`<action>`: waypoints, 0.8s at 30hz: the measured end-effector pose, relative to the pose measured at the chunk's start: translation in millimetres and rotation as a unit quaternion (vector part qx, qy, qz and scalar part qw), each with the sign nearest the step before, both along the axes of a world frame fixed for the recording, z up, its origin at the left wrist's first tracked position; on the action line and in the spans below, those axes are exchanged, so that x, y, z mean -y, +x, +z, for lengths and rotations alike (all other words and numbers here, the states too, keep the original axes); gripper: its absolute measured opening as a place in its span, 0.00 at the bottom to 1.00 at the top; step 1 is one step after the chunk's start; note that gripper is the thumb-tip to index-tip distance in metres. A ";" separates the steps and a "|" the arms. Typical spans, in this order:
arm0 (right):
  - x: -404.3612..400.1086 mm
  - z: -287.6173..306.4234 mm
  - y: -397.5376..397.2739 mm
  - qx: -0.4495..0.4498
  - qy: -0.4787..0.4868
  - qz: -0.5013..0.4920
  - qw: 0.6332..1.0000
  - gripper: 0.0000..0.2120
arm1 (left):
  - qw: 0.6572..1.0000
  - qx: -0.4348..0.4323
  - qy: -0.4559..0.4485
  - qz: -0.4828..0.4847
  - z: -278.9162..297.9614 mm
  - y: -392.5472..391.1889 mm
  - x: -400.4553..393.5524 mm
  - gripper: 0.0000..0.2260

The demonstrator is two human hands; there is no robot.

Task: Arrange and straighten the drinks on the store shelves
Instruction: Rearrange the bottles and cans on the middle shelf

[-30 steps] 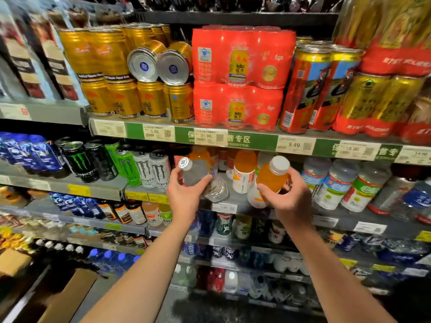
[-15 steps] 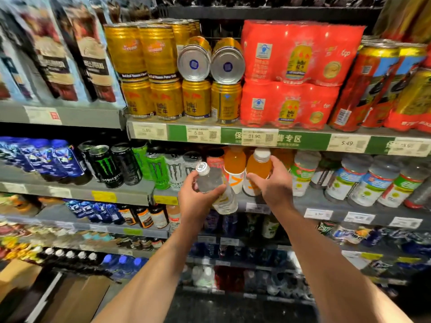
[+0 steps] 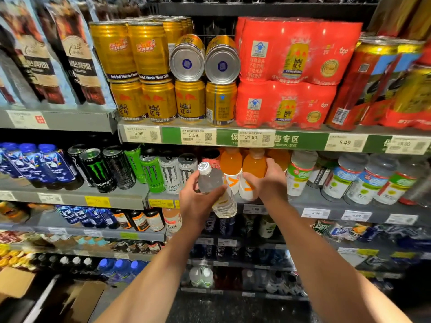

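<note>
At the shelf (image 3: pixel 326 203), left hand (image 3: pixel 198 201) grips a clear bottle (image 3: pixel 217 190) (ribbed cap); right hand (image 3: pixel 268 180) clasps an orange bottle (image 3: pixel 253 166).

Open air lies in front of the shelf edge (image 3: pixel 303 207), where both arms reach in. Above, the price rail (image 3: pixel 256 138) caps the bay. Monster cans (image 3: pixel 172 173) crowd the left, white-labelled bottles (image 3: pixel 298 176) the right, and orange bottles (image 3: pixel 231 166) fill the middle.
</note>
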State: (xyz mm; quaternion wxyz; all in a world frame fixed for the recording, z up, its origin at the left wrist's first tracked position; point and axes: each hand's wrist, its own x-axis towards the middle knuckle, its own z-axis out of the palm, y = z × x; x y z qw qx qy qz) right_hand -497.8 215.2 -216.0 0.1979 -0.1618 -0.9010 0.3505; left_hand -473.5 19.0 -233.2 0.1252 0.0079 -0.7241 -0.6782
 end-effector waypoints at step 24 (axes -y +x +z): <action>-132.8 -49.2 18.7 -0.155 -0.157 -0.053 0.974 0.29 | 0.996 0.041 -0.059 0.050 -5.4 24.0 -94.0 0.40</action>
